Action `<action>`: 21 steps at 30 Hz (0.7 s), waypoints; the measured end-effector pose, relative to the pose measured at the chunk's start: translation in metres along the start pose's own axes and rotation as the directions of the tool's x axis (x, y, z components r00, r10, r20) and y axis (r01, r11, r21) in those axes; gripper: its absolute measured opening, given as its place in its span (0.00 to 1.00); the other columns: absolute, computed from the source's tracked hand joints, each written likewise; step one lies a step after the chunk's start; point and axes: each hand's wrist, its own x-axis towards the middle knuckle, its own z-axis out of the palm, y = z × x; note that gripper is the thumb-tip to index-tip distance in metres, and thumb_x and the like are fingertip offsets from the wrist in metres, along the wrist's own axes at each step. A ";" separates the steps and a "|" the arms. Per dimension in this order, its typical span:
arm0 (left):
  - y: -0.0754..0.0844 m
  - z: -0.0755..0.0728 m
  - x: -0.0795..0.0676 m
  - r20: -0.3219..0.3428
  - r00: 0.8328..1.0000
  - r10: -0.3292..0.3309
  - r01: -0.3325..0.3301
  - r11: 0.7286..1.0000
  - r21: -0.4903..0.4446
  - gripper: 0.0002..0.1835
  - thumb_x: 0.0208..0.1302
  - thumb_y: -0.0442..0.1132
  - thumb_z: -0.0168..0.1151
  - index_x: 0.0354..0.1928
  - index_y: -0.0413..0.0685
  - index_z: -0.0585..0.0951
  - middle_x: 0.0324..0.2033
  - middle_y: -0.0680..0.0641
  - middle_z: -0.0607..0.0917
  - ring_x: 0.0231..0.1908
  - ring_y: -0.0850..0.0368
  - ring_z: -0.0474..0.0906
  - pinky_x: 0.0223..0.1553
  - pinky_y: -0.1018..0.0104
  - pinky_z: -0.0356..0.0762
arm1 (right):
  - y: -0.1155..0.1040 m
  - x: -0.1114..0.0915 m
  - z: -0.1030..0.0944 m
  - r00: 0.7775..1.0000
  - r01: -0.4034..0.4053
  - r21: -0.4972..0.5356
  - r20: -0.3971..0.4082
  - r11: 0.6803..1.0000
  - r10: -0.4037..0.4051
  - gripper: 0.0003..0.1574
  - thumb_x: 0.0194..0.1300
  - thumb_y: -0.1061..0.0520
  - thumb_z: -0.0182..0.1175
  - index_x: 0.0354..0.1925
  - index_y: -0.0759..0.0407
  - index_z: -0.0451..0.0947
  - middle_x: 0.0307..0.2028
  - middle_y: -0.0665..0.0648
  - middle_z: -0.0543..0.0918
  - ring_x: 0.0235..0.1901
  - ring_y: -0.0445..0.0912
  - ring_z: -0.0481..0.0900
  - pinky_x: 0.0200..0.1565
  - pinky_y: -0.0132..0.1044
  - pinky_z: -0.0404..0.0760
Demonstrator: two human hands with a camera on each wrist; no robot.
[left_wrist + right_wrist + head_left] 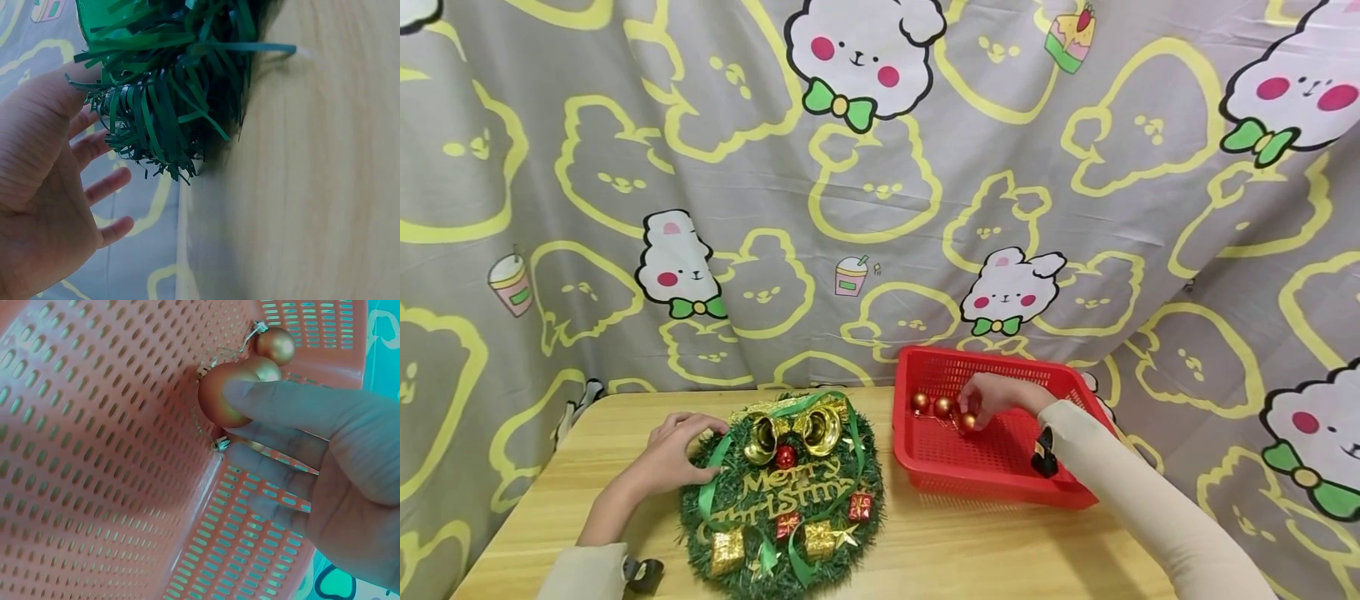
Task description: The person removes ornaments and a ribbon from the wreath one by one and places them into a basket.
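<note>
A green tinsel Christmas wreath lies on the table, carrying golden bells, a red ball, small gift boxes, green ribbon and gold lettering. My left hand is at its left edge, thumb and fingertips by the ribbon and tinsel. Its fingers are spread and loosely extended; whether they bear on the wreath I cannot tell. Over the red basket my right hand pinches a gold Christmas ball between thumb and fingers. Two more gold balls rest in the basket beside it.
The basket is perforated plastic with raised sides and stands to the right of the wreath on the wooden table. A patterned curtain hangs behind and along the sides of the table.
</note>
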 end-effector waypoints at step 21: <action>-0.003 0.000 0.000 -0.004 1.000 0.006 -0.006 1.000 -0.006 0.30 0.46 0.37 0.81 0.54 0.54 0.81 0.57 0.43 0.82 0.63 0.33 0.62 0.61 0.26 0.51 | 0.005 0.001 0.001 1.000 -0.001 -0.058 0.002 0.998 0.001 0.16 0.47 0.71 0.74 0.37 0.63 0.84 0.30 0.55 0.87 0.28 0.36 0.77 0.31 0.29 0.79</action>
